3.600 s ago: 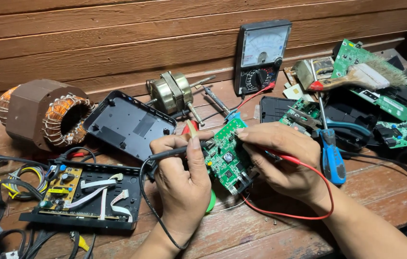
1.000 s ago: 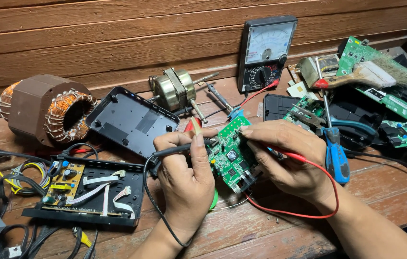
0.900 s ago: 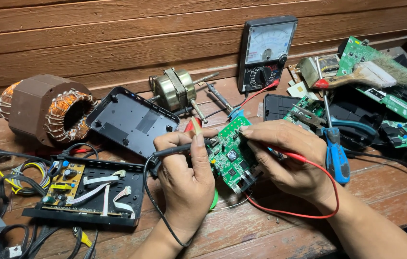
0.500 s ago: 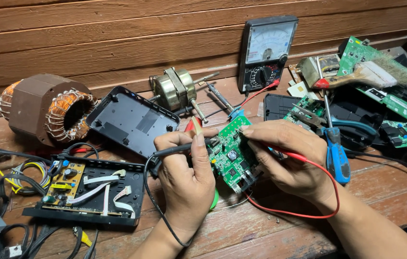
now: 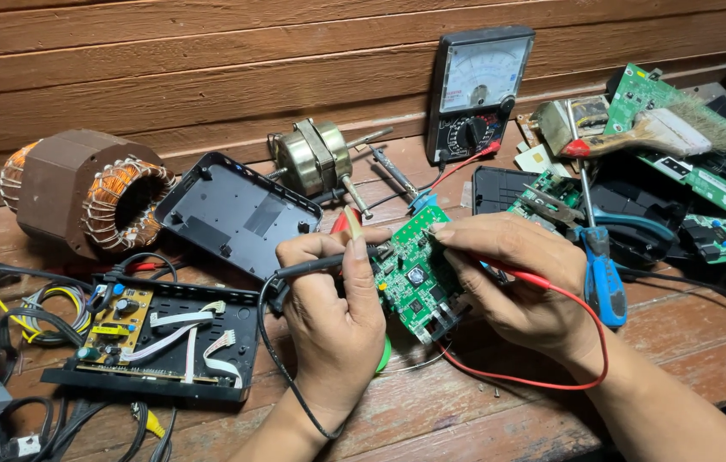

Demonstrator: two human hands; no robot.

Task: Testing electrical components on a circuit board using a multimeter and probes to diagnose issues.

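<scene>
Left hand [image 5: 333, 312] fingers clamped on black probe [image 5: 320, 267]; right hand [image 5: 517, 282] pinches red probe [image 5: 513, 272] — both tips on tilted green circuit board [image 5: 414, 278], mid-bench. Open black case [image 5: 153, 342] holds yellow board [image 5: 116, 315].

We see a bright, clear picture with soft, even light. Small dark shadows sit under our hands. Nothing looks blurry. The far right corner looks dim and dark.
</scene>
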